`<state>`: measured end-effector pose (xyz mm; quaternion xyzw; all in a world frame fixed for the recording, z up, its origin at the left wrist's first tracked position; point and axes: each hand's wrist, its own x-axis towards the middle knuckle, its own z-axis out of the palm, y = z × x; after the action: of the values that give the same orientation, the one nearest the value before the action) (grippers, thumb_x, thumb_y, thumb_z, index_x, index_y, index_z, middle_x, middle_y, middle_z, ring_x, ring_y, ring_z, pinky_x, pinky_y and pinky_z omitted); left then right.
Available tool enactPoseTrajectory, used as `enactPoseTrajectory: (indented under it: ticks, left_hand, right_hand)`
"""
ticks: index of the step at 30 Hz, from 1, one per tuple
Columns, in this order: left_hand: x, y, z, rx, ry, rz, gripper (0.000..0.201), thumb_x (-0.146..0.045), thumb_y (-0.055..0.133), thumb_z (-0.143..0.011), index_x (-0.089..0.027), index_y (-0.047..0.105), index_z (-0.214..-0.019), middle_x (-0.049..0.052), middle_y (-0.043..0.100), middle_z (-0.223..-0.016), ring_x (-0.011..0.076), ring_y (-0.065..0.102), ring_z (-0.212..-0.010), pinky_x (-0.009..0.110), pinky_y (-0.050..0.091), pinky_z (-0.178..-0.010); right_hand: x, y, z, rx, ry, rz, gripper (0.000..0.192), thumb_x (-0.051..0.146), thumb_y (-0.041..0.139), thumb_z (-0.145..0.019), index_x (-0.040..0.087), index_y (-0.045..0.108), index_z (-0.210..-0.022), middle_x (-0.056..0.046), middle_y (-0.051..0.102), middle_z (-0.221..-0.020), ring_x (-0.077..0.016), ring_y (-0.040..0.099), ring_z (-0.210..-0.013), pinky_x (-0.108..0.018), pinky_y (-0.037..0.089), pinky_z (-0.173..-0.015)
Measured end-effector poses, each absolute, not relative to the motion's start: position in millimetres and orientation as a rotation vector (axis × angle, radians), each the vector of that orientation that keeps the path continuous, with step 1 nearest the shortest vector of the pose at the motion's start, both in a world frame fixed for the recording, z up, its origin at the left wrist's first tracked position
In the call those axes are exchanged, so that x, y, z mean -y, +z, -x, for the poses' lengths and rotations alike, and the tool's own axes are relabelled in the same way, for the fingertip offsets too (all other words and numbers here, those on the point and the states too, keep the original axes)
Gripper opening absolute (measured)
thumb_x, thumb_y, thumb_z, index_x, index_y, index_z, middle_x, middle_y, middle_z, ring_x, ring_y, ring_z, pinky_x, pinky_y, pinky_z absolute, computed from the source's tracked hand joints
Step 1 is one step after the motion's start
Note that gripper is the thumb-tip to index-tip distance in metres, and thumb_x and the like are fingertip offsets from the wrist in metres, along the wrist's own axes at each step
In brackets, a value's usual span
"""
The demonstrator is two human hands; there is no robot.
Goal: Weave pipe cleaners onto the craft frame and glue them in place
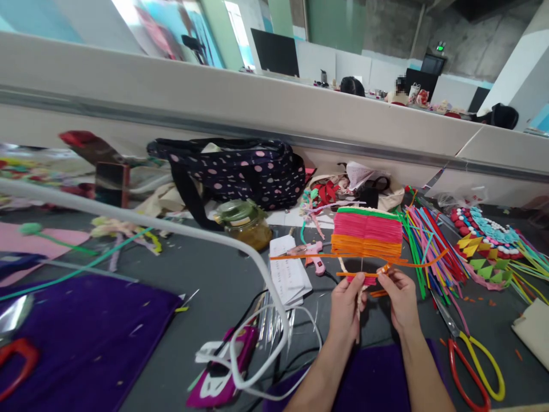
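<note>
I see my left hand [346,303] closed around the lower sticks of a woven panel [367,233], held upright above the grey table [214,286]. My right hand [398,297] pinches an orange strip [369,274] at the panel's lower edge, fingers clenched on it. The panel shows green, pink and orange bands; its stick frame is mostly covered by the weave and by my left fingers. A second orange strip [300,257] runs sideways across the bottom band.

Just right of the panel lies a pile of coloured strips [429,246]. Scissors [472,360] with yellow and red handles lie near my right forearm, the red handle cut off by the lower edge. A pink glue gun [311,252] rests left of the panel, partly behind it. A white cable [171,229] crosses the view, blurred. A spotted bag [240,169] and a jar [242,220] stand behind. Objects at far left are too blurred to identify.
</note>
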<state>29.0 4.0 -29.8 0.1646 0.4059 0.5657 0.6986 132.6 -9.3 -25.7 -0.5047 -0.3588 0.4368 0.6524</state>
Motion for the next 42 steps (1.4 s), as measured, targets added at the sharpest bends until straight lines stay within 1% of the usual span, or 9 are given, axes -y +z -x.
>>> enactPoseTrajectory:
  ticks: [7, 11, 17, 19, 23, 28, 32, 37, 42]
  left_hand:
    - [-5, -31, -27, -0.797, 1.178, -0.317, 0.034, -0.036, 0.079, -0.058, -0.014, 0.055, -0.066, -0.007, 0.051, -0.045, 0.0016, 0.037, -0.031, 0.013, 0.024, -0.03]
    - [-5, -31, -26, -0.708, 1.098, -0.325, 0.032, -0.036, 0.078, -0.06, -0.014, 0.054, -0.065, -0.007, 0.049, -0.043, 0.0015, 0.037, -0.031, 0.013, 0.023, -0.03]
    - [-2, -29, -26, -0.635, 0.93, -0.349, 0.031, -0.037, 0.076, -0.063, -0.015, 0.054, -0.063, -0.008, 0.045, -0.04, 0.0015, 0.031, -0.028, 0.014, 0.019, -0.028]
    - [-1, -28, -26, -0.651, 0.96, -0.354, 0.032, -0.037, 0.076, -0.062, -0.015, 0.054, -0.063, -0.008, 0.045, -0.04, 0.0015, 0.031, -0.029, 0.014, 0.02, -0.029]
    - [0, -25, -26, -0.826, 1.182, -0.429, 0.033, -0.039, 0.078, -0.059, -0.013, 0.059, -0.065, -0.005, 0.053, -0.046, 0.0023, 0.037, -0.033, 0.014, 0.022, -0.031]
    - [4, -26, -26, -1.049, 1.374, -0.602, 0.032, -0.042, 0.076, -0.06, -0.013, 0.062, -0.057, -0.005, 0.049, -0.041, 0.0043, 0.036, -0.035, 0.017, 0.024, -0.034]
    - [6, -30, -26, -1.159, 1.481, -0.779, 0.029, -0.04, 0.075, -0.062, -0.015, 0.064, -0.053, -0.003, 0.053, -0.044, 0.0081, 0.043, -0.04, 0.02, 0.031, -0.039]
    - [7, -31, -25, -1.25, 1.518, -0.951, 0.027, -0.037, 0.074, -0.064, -0.016, 0.063, -0.05, 0.0, 0.058, -0.049, 0.0108, 0.049, -0.047, 0.021, 0.036, -0.044]
    - [8, -31, -27, -1.169, 1.427, -0.797, 0.026, -0.039, 0.074, -0.063, -0.014, 0.067, -0.058, -0.002, 0.055, -0.046, 0.0072, 0.042, -0.04, 0.019, 0.03, -0.038]
  right_hand:
    - [12, -24, -137, 0.908, 0.978, 1.154, 0.012, 0.031, 0.072, -0.07, 0.023, 0.072, -0.079, -0.003, 0.07, -0.081, -0.0199, 0.063, -0.079, -0.035, 0.05, -0.077]
    - [13, -20, -143, 0.999, 0.956, 1.167, 0.009, 0.03, 0.07, -0.071, 0.024, 0.071, -0.077, -0.002, 0.069, -0.079, -0.0201, 0.063, -0.077, -0.034, 0.05, -0.076]
    - [15, -22, -151, 1.018, 1.031, 1.097, 0.007, 0.03, 0.07, -0.071, 0.023, 0.067, -0.072, -0.001, 0.066, -0.074, -0.0182, 0.061, -0.074, -0.031, 0.049, -0.074]
    - [14, -24, -149, 0.989, 1.019, 1.092, 0.011, 0.03, 0.072, -0.069, 0.022, 0.067, -0.075, -0.001, 0.066, -0.076, -0.0176, 0.061, -0.075, -0.031, 0.048, -0.074]
    - [12, -28, -142, 0.846, 0.922, 1.153, 0.02, 0.029, 0.076, -0.066, 0.02, 0.064, -0.08, 0.0, 0.066, -0.075, -0.0151, 0.06, -0.07, -0.028, 0.048, -0.068]
    - [11, -30, -136, 0.859, 0.944, 1.182, 0.015, 0.031, 0.071, -0.071, 0.018, 0.067, -0.076, 0.0, 0.066, -0.073, -0.0137, 0.059, -0.069, -0.026, 0.047, -0.067]
    - [13, -29, -135, 0.831, 1.013, 1.156, 0.014, 0.031, 0.072, -0.07, 0.018, 0.069, -0.076, -0.001, 0.069, -0.075, -0.0142, 0.06, -0.071, -0.026, 0.046, -0.07]
    - [11, -29, -133, 0.685, 1.164, 1.033, 0.016, 0.027, 0.077, -0.065, 0.02, 0.068, -0.076, 0.002, 0.067, -0.073, -0.0114, 0.059, -0.069, -0.025, 0.046, -0.07]
    - [9, -28, -133, 0.679, 1.219, 0.979, 0.019, 0.024, 0.078, -0.062, 0.019, 0.068, -0.078, 0.0, 0.067, -0.078, -0.0143, 0.06, -0.071, -0.028, 0.046, -0.072]
